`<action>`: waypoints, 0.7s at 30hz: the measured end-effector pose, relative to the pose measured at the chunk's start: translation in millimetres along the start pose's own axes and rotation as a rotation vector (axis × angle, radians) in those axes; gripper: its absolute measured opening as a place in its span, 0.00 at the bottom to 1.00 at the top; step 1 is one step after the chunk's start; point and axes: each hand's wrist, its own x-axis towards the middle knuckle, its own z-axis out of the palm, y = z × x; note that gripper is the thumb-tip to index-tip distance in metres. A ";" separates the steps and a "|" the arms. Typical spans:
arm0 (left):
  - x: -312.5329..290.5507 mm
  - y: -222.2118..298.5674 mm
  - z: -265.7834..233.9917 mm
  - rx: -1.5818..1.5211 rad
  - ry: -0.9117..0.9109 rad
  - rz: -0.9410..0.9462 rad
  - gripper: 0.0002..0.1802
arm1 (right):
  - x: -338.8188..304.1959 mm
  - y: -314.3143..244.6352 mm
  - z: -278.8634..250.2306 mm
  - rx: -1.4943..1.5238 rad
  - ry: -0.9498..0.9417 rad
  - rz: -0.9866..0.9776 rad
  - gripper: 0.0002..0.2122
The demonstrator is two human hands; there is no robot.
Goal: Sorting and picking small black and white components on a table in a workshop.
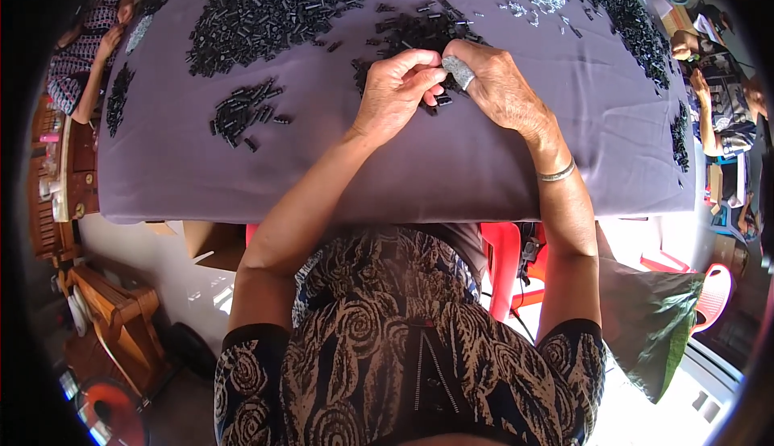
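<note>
Our left hand (pixel 391 95) is pinched together beside our right hand (pixel 506 87), whose grip we cannot tell, above a pile of small black pieces (pixel 415 31) on the purple cloth (pixel 451 176). Below its edge, we cannot see inside the cardboard box (pixel 211 244).

bright light (pixel 224 295) patches the pale floor (pixel 179 283) near brown wooden furniture (pixel 121 311)

Both forearms (pixel 318 184) reach over the purple tablecloth (pixel 451 172); left hand (pixel 393 95) and right hand (pixel 504 83) sit close above it, fingers (pixel 415 63) curled, tips apparently touching.
</note>
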 end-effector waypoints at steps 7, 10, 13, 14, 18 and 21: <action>1.4 15.8 -0.2 -0.084 -0.031 -0.043 0.10 | -1.3 -1.2 -3.6 0.324 0.055 0.219 0.17; -1.5 19.4 3.9 -0.103 -0.028 -0.006 0.10 | -4.1 8.6 -0.7 0.719 0.040 0.401 0.28; -2.6 25.5 7.8 -0.053 -0.054 0.076 0.09 | -5.9 16.7 2.0 1.006 -0.126 0.452 0.35; -3.5 30.7 11.3 -0.054 -0.053 0.125 0.09 | -6.4 15.8 2.2 1.059 -0.170 0.480 0.36; 0.1 40.3 24.0 -0.089 -0.054 0.171 0.07 | -12.6 12.9 7.0 1.160 -0.195 0.520 0.35; 6.6 31.8 29.5 -0.057 -0.090 0.154 0.06 | -15.0 18.9 7.6 1.345 -0.232 0.384 0.23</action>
